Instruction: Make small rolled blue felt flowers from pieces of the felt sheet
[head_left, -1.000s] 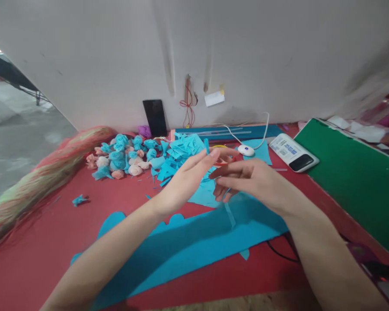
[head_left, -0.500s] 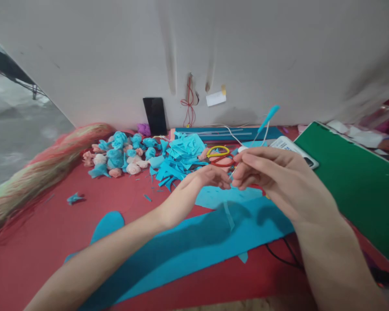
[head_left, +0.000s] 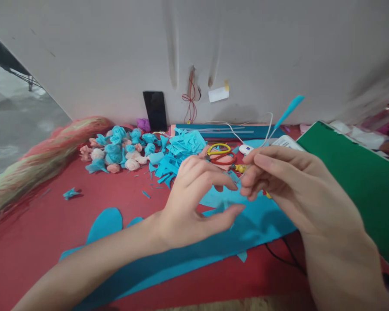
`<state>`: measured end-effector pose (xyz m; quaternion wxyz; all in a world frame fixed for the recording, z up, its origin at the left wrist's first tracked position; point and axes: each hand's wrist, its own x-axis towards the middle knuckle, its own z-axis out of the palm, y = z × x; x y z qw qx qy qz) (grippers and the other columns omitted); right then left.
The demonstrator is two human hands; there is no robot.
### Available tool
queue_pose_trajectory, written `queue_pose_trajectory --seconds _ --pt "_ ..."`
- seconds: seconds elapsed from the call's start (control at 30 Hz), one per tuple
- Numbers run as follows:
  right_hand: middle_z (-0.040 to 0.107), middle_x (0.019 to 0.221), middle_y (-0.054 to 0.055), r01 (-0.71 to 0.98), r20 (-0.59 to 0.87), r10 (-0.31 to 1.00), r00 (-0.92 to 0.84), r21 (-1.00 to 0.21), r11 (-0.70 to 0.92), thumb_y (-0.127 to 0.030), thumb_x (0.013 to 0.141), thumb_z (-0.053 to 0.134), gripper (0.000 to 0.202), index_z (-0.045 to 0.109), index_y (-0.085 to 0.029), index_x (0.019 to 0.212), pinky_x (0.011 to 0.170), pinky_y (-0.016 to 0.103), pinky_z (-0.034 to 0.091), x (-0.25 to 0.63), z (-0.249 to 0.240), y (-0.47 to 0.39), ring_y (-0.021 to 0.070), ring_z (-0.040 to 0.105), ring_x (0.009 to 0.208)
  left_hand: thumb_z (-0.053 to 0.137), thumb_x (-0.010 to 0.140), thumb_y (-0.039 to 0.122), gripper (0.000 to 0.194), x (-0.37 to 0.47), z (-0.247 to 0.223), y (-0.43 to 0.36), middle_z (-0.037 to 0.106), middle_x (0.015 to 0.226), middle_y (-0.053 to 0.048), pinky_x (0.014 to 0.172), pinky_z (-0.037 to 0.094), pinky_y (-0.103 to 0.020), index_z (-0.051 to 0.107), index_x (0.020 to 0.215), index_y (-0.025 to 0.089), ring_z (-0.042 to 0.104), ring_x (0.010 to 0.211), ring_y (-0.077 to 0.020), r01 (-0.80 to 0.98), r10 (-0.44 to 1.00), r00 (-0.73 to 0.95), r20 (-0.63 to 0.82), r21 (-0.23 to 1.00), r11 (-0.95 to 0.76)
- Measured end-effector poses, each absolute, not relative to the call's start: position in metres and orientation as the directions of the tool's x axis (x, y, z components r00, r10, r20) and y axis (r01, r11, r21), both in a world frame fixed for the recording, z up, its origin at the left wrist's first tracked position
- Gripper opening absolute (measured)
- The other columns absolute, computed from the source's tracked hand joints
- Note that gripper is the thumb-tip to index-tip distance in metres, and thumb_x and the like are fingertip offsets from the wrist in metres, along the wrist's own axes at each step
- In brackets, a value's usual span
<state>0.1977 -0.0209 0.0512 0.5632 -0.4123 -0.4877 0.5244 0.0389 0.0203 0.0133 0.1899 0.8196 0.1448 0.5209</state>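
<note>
My right hand (head_left: 288, 185) pinches a thin wire stem, mostly hidden by the fingers. A rolled strip of blue paper (head_left: 290, 111) wraps its upper end, which leans up to the right. Just left of those fingers, my left hand (head_left: 197, 201) is open, thumb and fingers apart, with nothing seen between them. Beneath both hands lies a long blue sheet (head_left: 194, 255), and a lighter blue piece (head_left: 214, 196) is behind it. Scissors with yellow and red handles (head_left: 221, 159) rest beyond the fingertips.
Blue and pink paper flowers (head_left: 113, 153) are heaped at the back left, beside cut blue paper strips (head_left: 186, 144). A dark phone (head_left: 154, 111) leans on the wall. On the right lies a green board (head_left: 353, 181). A fringed bundle (head_left: 42, 166) edges the red table (head_left: 35, 242).
My left hand has turned and spread its thumb away from its fingers. My right hand has shifted slightly right and down with the stem, whose blue tip now leans further right.
</note>
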Motion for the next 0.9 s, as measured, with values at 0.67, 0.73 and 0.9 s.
queue_pose_trajectory --seconds 0.67,0.73,0.9 --pt "0.065 0.064 -0.002 -0.141 0.187 0.976 0.115 -0.969 0.202 -0.022 0.085 0.058 0.015 0.068 -0.023 0.074 0.050 0.012 0.053 0.190 0.051 -0.026 0.0085 0.063 0.055 0.063 0.077 0.020 0.006 0.028 0.025 0.017 0.064 0.057 0.002 0.083 0.036 -0.043 0.061 0.072 0.023 0.049 0.061 -0.0154 0.107 0.408 0.395 0.823 0.400 -0.910" --pt "0.065 0.063 -0.002 -0.130 0.201 0.969 0.145 -0.967 0.220 -0.021 0.086 0.056 0.017 0.068 -0.023 0.074 0.050 0.012 0.052 0.191 0.051 -0.026 0.0080 0.062 0.055 0.059 0.079 0.018 0.007 0.026 0.026 0.016 0.064 0.064 0.001 0.081 0.036 -0.041 0.058 0.074 0.022 0.048 0.062 -0.0146 0.026 0.473 0.393 0.789 0.505 -0.863" --pt "0.065 0.062 -0.003 -0.157 0.238 0.960 0.146 -0.953 0.260 -0.017 0.087 0.054 0.020 0.070 -0.023 0.075 0.050 0.010 0.052 0.192 0.051 -0.024 0.0070 0.062 0.055 0.055 0.083 0.015 0.009 0.025 0.025 0.019 0.066 0.073 0.000 0.083 0.036 -0.037 0.058 0.076 0.021 0.051 0.066 -0.0132 -0.071 0.514 0.410 0.754 0.588 -0.805"
